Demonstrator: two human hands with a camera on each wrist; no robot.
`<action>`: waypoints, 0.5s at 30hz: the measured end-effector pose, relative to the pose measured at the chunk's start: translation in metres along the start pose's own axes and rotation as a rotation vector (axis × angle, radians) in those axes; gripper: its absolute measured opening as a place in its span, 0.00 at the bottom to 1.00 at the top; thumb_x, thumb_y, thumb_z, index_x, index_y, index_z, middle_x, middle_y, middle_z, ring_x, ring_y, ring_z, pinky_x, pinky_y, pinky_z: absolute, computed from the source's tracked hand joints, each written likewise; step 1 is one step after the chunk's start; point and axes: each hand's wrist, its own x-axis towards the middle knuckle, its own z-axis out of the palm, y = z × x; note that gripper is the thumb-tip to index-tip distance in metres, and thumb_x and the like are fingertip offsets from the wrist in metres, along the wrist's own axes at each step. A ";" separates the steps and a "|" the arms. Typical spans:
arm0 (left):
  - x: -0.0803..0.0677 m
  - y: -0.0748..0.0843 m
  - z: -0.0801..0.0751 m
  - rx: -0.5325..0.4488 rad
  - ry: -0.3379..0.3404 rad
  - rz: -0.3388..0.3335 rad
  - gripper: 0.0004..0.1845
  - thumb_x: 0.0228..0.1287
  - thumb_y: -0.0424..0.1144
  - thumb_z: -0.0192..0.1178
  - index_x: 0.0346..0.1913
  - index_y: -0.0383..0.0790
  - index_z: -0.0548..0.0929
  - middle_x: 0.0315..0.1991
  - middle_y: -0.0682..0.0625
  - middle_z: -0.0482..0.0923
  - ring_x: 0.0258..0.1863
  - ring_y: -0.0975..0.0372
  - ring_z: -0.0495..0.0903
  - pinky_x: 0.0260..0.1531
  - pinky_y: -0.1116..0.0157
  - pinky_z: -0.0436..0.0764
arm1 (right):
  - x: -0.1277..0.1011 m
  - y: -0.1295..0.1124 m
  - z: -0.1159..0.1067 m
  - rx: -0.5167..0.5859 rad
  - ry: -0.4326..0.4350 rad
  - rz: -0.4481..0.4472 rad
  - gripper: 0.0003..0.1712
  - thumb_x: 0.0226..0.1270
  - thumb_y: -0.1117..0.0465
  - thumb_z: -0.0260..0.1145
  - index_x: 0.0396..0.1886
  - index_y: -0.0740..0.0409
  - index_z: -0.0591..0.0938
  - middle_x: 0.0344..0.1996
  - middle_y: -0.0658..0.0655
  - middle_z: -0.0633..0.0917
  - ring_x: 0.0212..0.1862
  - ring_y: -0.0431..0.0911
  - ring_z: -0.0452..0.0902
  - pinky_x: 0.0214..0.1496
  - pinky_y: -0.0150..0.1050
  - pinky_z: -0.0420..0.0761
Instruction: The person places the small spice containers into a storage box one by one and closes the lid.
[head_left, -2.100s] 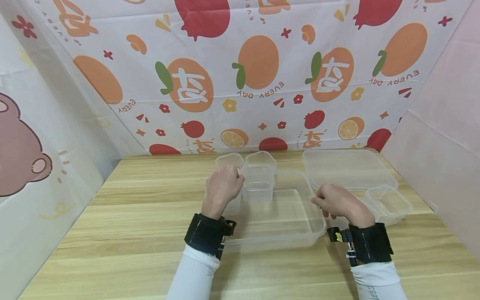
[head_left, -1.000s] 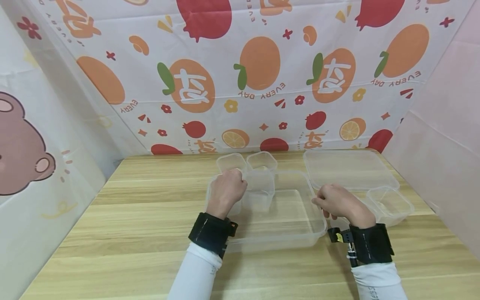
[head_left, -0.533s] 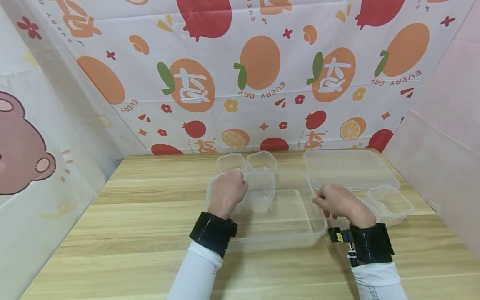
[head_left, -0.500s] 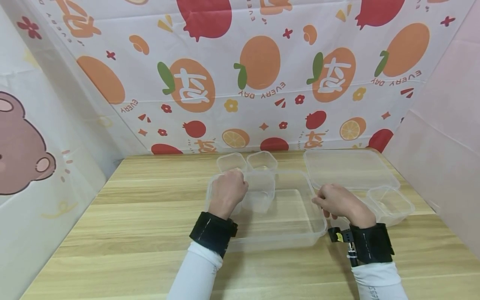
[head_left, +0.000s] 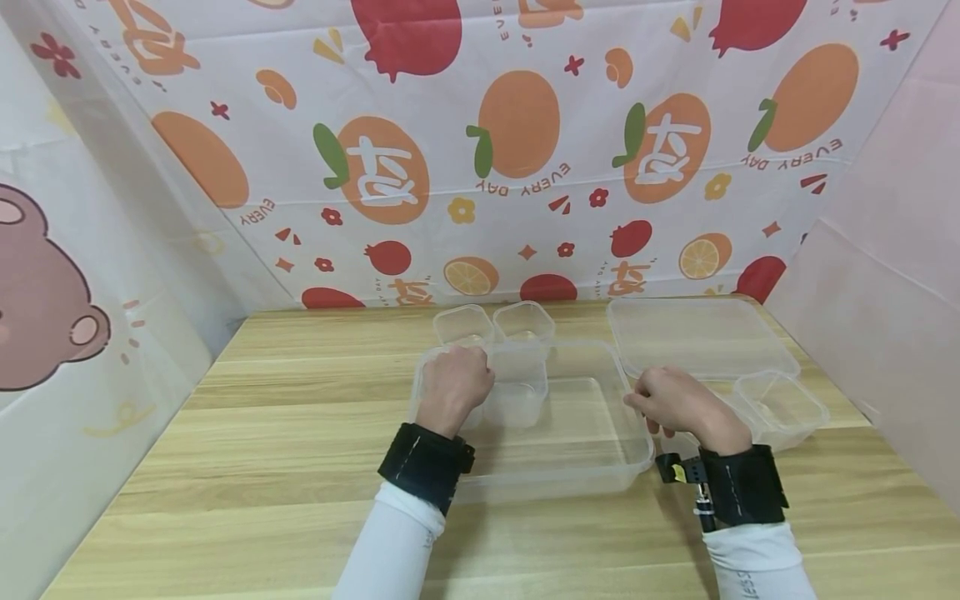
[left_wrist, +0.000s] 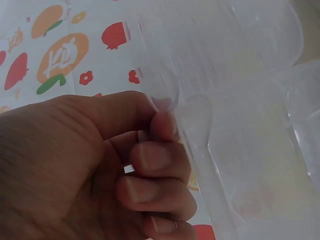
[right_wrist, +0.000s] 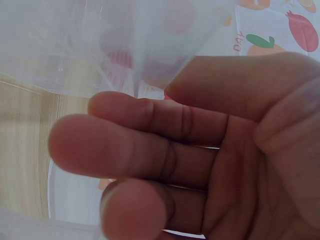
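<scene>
Right hand (head_left: 675,402) pinches right rim of big clear tray (head_left: 570,450) on the bench (head_left: 262,433), fingers curled, wrist low. Left hand (head_left: 452,385), fingers curled, grips small clear tub (head_left: 517,385) standing inside tray's far-left corner; forearm angled in from below.

Bright even light, soft shadows; wrist views blurred close-up.

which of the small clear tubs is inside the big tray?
The small tub gripped by the left hand, inside the big tray. Two others sit behind the tray, one to its right.
</scene>
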 end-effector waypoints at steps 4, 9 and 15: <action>0.001 0.000 0.000 0.005 -0.032 0.000 0.15 0.70 0.34 0.55 0.23 0.39 0.81 0.16 0.51 0.68 0.16 0.57 0.70 0.17 0.61 0.66 | 0.000 -0.001 0.000 -0.005 -0.003 0.009 0.20 0.75 0.64 0.60 0.18 0.60 0.77 0.12 0.50 0.76 0.15 0.42 0.70 0.22 0.37 0.70; 0.000 0.000 0.000 -0.002 -0.052 0.003 0.15 0.70 0.34 0.56 0.23 0.39 0.81 0.15 0.51 0.68 0.15 0.58 0.69 0.17 0.62 0.65 | 0.000 -0.001 0.000 -0.003 -0.007 0.012 0.20 0.75 0.64 0.60 0.18 0.60 0.77 0.12 0.50 0.76 0.15 0.42 0.70 0.22 0.37 0.70; 0.001 -0.001 -0.001 -0.001 -0.052 0.005 0.15 0.70 0.34 0.57 0.21 0.40 0.79 0.15 0.52 0.67 0.15 0.59 0.69 0.17 0.62 0.65 | 0.000 -0.001 -0.001 -0.004 -0.007 0.011 0.20 0.75 0.64 0.59 0.18 0.60 0.77 0.13 0.50 0.76 0.15 0.42 0.70 0.22 0.36 0.68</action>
